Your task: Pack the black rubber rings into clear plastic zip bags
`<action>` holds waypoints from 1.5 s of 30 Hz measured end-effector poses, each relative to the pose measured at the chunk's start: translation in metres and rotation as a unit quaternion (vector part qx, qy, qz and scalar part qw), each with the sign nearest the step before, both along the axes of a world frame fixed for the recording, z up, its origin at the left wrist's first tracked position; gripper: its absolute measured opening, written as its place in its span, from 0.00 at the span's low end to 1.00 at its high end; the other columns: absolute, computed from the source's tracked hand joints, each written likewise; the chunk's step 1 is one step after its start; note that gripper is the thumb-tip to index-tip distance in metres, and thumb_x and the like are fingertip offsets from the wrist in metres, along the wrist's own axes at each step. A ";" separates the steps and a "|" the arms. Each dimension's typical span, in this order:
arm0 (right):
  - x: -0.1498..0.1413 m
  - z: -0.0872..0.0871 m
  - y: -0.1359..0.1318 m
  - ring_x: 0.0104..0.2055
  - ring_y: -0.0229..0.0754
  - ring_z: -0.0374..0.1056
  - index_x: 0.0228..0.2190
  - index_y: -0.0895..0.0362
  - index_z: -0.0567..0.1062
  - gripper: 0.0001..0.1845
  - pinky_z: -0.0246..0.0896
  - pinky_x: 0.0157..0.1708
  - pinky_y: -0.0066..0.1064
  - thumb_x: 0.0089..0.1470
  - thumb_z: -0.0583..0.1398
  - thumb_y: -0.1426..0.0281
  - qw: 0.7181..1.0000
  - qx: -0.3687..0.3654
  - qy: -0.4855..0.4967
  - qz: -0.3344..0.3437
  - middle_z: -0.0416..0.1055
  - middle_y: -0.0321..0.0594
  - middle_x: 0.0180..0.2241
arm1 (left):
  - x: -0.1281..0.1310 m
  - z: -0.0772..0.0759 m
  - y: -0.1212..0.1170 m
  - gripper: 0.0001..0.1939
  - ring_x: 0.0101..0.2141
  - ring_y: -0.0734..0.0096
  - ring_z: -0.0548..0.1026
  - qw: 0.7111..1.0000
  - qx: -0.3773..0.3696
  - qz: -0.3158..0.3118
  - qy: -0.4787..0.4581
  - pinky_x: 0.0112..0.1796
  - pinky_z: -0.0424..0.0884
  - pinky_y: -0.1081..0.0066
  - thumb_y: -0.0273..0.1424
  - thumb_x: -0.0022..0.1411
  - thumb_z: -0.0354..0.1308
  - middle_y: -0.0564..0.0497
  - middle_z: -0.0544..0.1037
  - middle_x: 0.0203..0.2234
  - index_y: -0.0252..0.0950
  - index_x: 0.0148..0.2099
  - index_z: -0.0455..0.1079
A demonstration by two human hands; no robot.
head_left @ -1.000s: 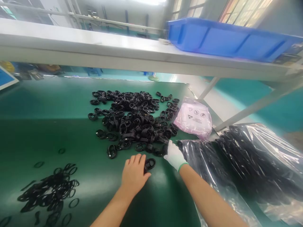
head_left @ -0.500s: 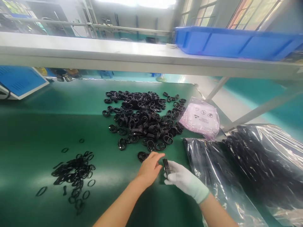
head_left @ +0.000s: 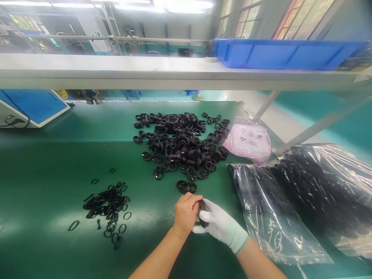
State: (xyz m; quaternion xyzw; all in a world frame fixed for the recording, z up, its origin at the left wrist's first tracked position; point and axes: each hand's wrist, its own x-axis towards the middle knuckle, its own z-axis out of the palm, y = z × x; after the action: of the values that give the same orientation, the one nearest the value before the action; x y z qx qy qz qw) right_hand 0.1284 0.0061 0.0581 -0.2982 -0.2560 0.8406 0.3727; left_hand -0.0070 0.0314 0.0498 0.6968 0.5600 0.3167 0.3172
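A small coil of black cable (head_left: 202, 217) is held upright in my gloved right hand (head_left: 216, 223), its fingers and thumb wrapped round it. My bare left hand (head_left: 186, 213) is closed at the left side of the same coil, fingertips pressed to its upper end; part of the coil is hidden behind the fingers. Just beyond my hands lie a few similar coils (head_left: 186, 186), and behind them spreads a large heap of coiled black cables (head_left: 180, 145). Left of my hands is a loose pile of thin black rubber bands (head_left: 106, 203), with several lying singly around it.
Clear plastic bags of black items (head_left: 267, 205) lie to the right on the green table (head_left: 52, 162). A pinkish packed bag (head_left: 248, 141) sits beside the heap. Across the back runs a white shelf (head_left: 130, 69) carrying a blue bin (head_left: 285, 54). A blue-and-white box (head_left: 35, 106) stands at far left.
My left hand has gone from open, beside the coil, to closed against it. The coil has tilted and turned in my right hand. The view has shifted slightly left.
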 end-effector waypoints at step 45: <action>-0.017 0.017 0.015 0.44 0.44 0.65 0.44 0.55 0.64 0.23 0.58 0.47 0.47 0.44 0.63 0.68 0.995 0.046 -0.075 0.038 0.64 0.43 0.42 | -0.030 0.030 -0.003 0.09 0.19 0.82 0.60 0.873 -0.369 0.025 -0.318 0.21 0.57 0.78 0.34 0.48 0.57 0.58 0.65 0.18 0.35 0.29 0.62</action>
State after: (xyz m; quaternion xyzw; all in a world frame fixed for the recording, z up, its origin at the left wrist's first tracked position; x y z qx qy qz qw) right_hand 0.1110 0.0212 0.0750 -0.3330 -0.3323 0.8170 0.3335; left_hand -0.0372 0.0279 0.0797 0.3768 0.5228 0.2996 0.7035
